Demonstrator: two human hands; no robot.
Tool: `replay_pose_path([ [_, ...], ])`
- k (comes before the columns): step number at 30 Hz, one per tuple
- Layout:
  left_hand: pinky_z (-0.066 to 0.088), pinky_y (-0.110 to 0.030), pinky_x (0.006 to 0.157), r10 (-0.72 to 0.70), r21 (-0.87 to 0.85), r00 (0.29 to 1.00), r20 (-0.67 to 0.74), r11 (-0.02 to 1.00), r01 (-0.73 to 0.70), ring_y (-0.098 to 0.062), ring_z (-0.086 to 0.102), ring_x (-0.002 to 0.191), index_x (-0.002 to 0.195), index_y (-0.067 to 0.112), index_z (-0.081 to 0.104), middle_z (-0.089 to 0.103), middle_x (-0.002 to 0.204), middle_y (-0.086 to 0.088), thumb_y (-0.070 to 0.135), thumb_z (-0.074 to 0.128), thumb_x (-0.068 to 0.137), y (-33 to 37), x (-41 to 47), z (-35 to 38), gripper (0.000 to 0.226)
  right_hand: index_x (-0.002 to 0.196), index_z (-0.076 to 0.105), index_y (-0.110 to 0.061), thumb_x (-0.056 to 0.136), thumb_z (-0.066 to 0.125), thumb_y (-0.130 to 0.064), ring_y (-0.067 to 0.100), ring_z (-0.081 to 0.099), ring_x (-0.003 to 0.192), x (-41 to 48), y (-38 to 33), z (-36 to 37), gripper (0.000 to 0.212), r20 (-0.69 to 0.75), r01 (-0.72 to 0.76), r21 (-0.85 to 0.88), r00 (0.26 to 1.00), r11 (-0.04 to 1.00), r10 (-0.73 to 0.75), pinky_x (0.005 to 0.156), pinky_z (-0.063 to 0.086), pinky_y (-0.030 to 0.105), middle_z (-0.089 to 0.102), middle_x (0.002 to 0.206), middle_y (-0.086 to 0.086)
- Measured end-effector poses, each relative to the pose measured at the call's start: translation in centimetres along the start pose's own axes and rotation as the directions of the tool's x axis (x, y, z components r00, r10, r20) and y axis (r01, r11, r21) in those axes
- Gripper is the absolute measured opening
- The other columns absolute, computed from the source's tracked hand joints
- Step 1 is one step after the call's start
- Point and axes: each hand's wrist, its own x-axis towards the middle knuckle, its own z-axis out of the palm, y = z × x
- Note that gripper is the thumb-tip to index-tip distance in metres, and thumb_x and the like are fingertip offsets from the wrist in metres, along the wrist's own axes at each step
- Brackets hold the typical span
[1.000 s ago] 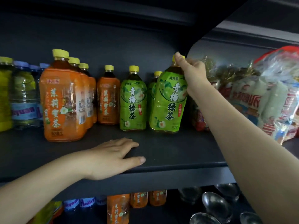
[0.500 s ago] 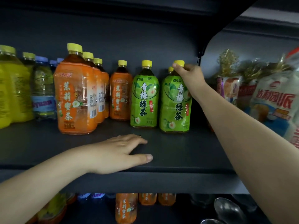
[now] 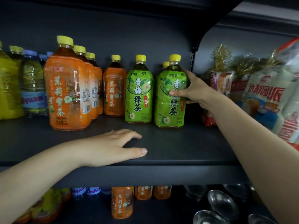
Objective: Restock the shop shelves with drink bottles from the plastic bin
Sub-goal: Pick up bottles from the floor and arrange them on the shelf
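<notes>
Sliding down from the yellow cap, the right hand (image 3: 195,91) now wraps the shoulder of the green plum tea bottle (image 3: 169,109). Its thumb lies across the front of the label and its fingers curl round the right side. That bottle stands upright at the right end of the row, just beside a second green tea bottle (image 3: 139,94), with another yellow cap (image 3: 165,64) showing behind it. The left hand (image 3: 111,146) has stayed where it was, palm down on the shelf (image 3: 178,151) near its front edge, fingers straight and holding nothing.

The shelf and the back panel (image 3: 129,29) are matte dark grey and smooth. On the right, past the upright, lie glossy, crinkled snack bags (image 3: 267,101). Left of the green bottles stand orange jasmine tea bottles (image 3: 68,94): clear plastic, squared shoulders, wrinkled shrink sleeves, yellow caps. Further left are blue-capped water bottles (image 3: 33,88) and a yellow-sleeved bottle (image 3: 8,88).

On the lower shelf, more orange bottles (image 3: 122,202) stand upright. To their right are shiny rounded metal pieces (image 3: 221,206), perhaps ladles.
</notes>
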Motion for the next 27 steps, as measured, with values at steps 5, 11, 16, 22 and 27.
replay_pose_path([
  [5,0.018,-0.023,0.108,0.001,0.000,1.000,-0.010,1.000,-0.001,0.000,0.015,0.138,0.136,0.052,0.019,0.012,0.149,0.028,0.088,0.016,0.063,0.3,-0.1,-0.1,0.082,0.140,0.034,-0.027,0.071,0.080,-0.014,0.002,0.055,0.082,0.7,-0.1,0.4,0.084,-0.005,0.027,-0.020,1.000,0.999,-0.027,0.052,0.046,0.022,0.058,0.096,-0.013],
  [11,0.017,-0.023,0.108,-0.019,0.012,1.000,-0.006,1.000,0.019,0.001,0.014,0.138,0.138,0.050,0.018,0.010,0.150,0.028,0.088,0.022,0.063,0.5,-0.1,-0.1,0.084,0.140,0.034,-0.020,0.069,0.082,-0.015,0.012,0.058,0.095,1.9,0.7,1.5,0.086,-0.056,0.089,-0.087,0.994,0.992,-0.094,0.069,0.053,0.026,0.057,0.101,-0.009],
  [16,0.017,-0.022,0.109,-0.008,0.014,1.000,-0.018,1.000,0.008,0.003,0.015,0.137,0.138,0.048,0.019,0.011,0.149,0.028,0.081,0.021,0.057,0.6,0.0,-0.1,0.088,0.142,0.030,-0.017,0.066,0.084,-0.016,0.019,0.057,0.107,3.2,1.2,2.1,0.094,-0.092,0.096,-0.121,0.990,0.988,-0.107,0.096,0.049,0.042,0.056,0.112,-0.002],
  [22,0.017,-0.024,0.111,0.012,0.009,0.999,-0.033,1.000,-0.011,0.002,0.015,0.138,0.139,0.048,0.019,0.012,0.150,0.027,0.081,0.020,0.056,0.5,0.1,-0.1,0.090,0.141,0.030,-0.014,0.069,0.082,-0.021,0.018,0.056,0.110,2.9,1.5,2.2,0.089,-0.110,0.083,-0.151,0.989,0.985,-0.100,0.097,0.047,0.035,0.057,0.116,0.000],
  [27,0.019,-0.024,0.111,0.040,0.010,0.998,-0.054,0.999,-0.039,0.000,0.018,0.137,0.140,0.044,0.022,0.016,0.150,0.024,0.080,0.024,0.064,0.3,0.2,0.0,0.084,0.131,0.038,-0.007,0.072,0.080,-0.030,0.019,0.054,0.110,2.0,1.1,2.6,0.075,-0.178,-0.011,-0.224,0.984,0.975,-0.030,0.091,0.045,0.030,0.056,0.120,0.004],
])
